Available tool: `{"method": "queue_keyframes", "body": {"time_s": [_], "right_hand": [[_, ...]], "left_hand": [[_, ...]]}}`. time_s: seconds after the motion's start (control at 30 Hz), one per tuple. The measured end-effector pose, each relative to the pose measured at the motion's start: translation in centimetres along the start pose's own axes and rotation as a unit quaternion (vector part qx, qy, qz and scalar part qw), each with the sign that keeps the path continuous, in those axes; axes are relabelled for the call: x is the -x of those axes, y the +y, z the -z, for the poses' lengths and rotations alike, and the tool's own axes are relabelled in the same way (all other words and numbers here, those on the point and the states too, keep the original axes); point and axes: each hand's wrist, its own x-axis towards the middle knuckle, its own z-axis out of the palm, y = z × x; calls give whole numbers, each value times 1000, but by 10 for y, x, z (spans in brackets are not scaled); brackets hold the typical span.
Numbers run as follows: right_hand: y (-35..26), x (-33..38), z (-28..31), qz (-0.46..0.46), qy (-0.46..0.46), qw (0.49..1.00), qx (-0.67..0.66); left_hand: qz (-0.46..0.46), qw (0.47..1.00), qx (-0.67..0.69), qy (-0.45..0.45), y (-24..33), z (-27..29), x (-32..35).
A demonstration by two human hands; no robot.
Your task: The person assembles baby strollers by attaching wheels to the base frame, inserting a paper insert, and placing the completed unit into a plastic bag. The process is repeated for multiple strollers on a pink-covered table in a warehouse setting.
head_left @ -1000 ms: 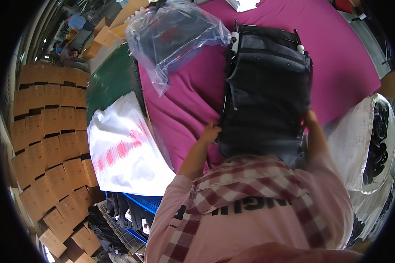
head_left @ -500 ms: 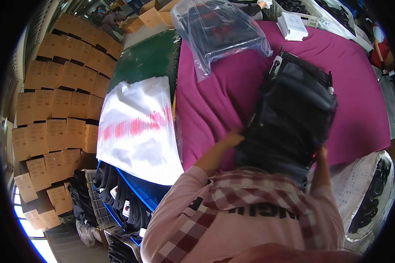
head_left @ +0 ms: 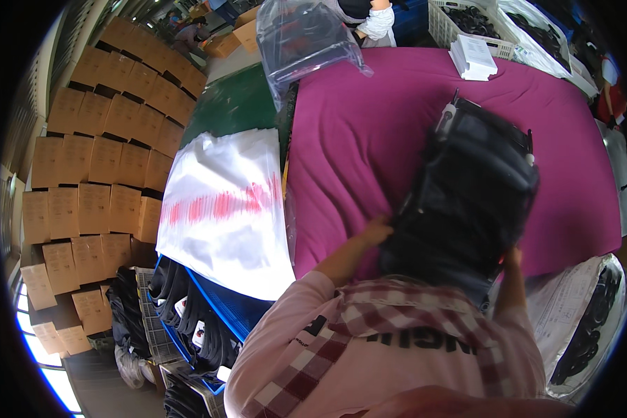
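Observation:
A black folded article (head_left: 467, 195), flat and fabric-covered with rod-like ends and pale fittings at its far edge, lies tilted on the magenta cloth (head_left: 348, 153) in front of me. My left hand (head_left: 377, 230) is closed on its left edge. On its right edge, low down, my right hand (head_left: 513, 258) is closed as well, with its fingers partly hidden. A small red spot shows beside that hand. The article's near end lies close against my checked apron (head_left: 411, 296). Its exact kind I cannot make out.
Stacked white plastic bags (head_left: 223, 209) with red print lie at left. A similar black article in clear plastic (head_left: 303, 42) lies far left, beside another person's arm (head_left: 380, 17). White papers (head_left: 474, 56), a crate (head_left: 442, 31) of black parts and carton stacks (head_left: 83, 160) stand around.
The plastic-wrapped article has slid left and away across the table, and the other person's arm has come into view beside it. My hands keep hold of the black article, which has barely shifted.

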Motion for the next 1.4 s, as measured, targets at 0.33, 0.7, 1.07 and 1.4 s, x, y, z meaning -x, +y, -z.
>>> {"method": "queue_keyframes", "body": {"time_s": [0.33,0.7,1.07,1.4], "right_hand": [[-27,23,-14,-58,-61,992,-94],[-13,7,-11,-22,-40,999,-26],[10,-25,18,17,-79,985,151],[-56,45,-23,-52,-12,994,-90]], "left_hand": [[-18,997,-17,69,-33,-7,-11],[-37,997,-5,71,-23,-8,-9],[-61,994,-30,87,-32,-18,-25],[-37,994,-8,101,-42,-11,-17]]}}
